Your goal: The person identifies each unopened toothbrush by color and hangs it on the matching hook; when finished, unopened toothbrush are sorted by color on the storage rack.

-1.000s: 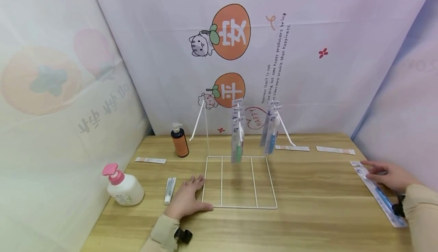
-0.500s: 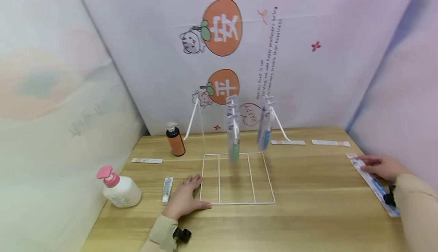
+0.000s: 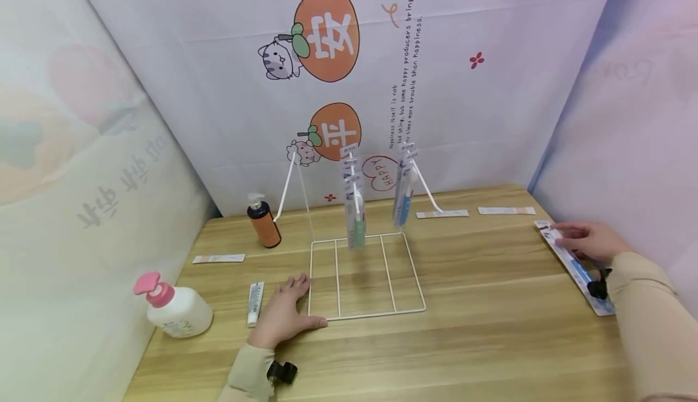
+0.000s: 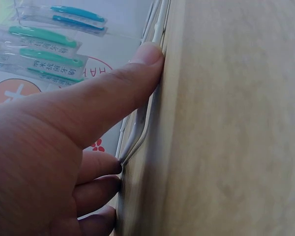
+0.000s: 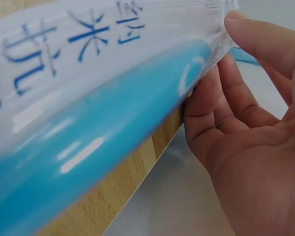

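Note:
My left hand (image 3: pixel 285 312) rests, fingers spread, on the front left corner of a white wire rack (image 3: pixel 366 316). In the left wrist view its thumb (image 4: pixel 150 55) lies along the wire. At the table's right side my right hand (image 3: pixel 594 241) pinches a packaged blue toothbrush (image 3: pixel 580 271) near its upper end. The right wrist view shows the thumb on the clear pack over the blue handle (image 5: pixel 103 132), with fingers behind it. Packaged green toothbrushes (image 3: pixel 357 229) hang from the rack's middle hook, and packaged blue toothbrushes (image 3: pixel 405 205) from the right hook.
The left hook (image 3: pixel 286 187) carries nothing. Left of the rack are a dark orange-labelled pump bottle (image 3: pixel 265 226), a white pink-topped pump bottle (image 3: pixel 181 312), a small tube (image 3: pixel 255 304) and a slim packet (image 3: pixel 219 259). Slim packets (image 3: pixel 506 211) lie at the back right.
The head view has turned, shifting the scene left and up. My right hand has stayed at the toothbrush pack, its fingers drawn closer around the upper end. My left hand has stayed on the rack.

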`<state>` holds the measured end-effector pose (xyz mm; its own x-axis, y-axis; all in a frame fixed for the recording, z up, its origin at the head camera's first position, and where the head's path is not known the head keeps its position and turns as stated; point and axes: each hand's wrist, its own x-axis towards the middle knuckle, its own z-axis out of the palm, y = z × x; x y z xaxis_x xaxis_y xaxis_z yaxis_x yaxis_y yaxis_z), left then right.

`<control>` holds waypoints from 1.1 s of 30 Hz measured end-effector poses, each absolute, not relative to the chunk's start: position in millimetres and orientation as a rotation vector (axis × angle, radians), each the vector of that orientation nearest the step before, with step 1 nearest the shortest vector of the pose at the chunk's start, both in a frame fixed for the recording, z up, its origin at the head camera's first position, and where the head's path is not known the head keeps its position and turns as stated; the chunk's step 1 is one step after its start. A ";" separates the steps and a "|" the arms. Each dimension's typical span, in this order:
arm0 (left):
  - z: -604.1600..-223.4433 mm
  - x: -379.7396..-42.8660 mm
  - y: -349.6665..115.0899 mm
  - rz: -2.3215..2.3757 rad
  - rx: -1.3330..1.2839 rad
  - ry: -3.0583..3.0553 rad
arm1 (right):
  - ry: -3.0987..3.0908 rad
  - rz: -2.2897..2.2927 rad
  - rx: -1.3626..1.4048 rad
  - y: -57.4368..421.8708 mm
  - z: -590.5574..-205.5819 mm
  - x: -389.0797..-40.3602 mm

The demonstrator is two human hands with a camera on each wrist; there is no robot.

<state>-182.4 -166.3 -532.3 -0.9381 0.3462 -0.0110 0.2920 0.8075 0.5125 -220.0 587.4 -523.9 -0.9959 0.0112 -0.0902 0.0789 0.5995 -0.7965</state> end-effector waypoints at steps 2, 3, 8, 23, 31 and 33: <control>-533.0 -183.0 -166.7 0.795 0.508 2.889 | 2.766 -1.363 0.060 586.9 -523.2 -219.4; -533.1 -183.3 -166.9 0.794 0.513 2.892 | 2.765 -1.372 0.059 586.6 -523.1 -218.7; -534.1 -183.6 -167.2 0.788 0.517 2.896 | 2.697 -1.500 0.044 582.1 -519.5 -215.2; -535.7 -186.6 -163.3 0.781 0.578 2.905 | 3.067 -1.504 -0.214 460.7 -436.0 -196.6; -535.6 -184.7 -165.8 0.774 0.547 2.902 | 2.670 -2.125 -0.759 349.9 -387.7 -164.4; -534.5 -184.0 -167.4 0.777 0.537 2.902 | 2.483 -2.240 -0.978 329.1 -381.2 -157.8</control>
